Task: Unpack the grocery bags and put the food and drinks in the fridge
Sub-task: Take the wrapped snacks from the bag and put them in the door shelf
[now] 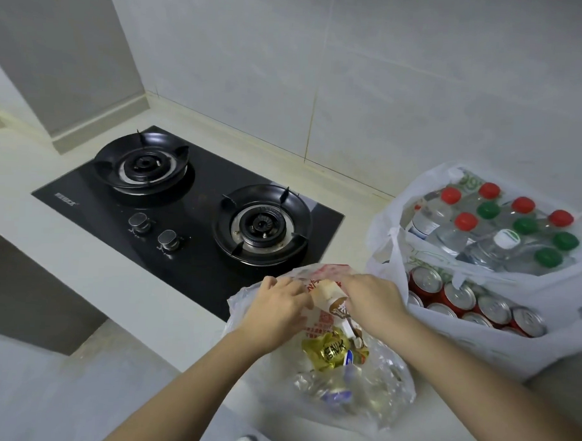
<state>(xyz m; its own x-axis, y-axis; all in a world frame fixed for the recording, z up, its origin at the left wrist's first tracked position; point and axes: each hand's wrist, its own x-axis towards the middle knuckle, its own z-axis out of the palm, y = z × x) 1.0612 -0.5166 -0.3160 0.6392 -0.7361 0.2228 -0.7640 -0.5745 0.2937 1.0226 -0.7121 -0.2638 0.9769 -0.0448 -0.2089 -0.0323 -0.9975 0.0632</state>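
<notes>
Two hands work the mouth of the clear crinkly plastic grocery bag on the pale counter. The left hand and right hand pinch its film with curled fingers, apparently to spread it and reach the gold foil packet inside. A white plastic bag of bottles and cans waits just beside.

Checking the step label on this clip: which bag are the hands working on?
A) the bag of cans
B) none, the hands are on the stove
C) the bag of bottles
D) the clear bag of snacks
D: the left hand and right hand both grip the top of the clear bag; no hand is on the bottles or the cans.
</notes>
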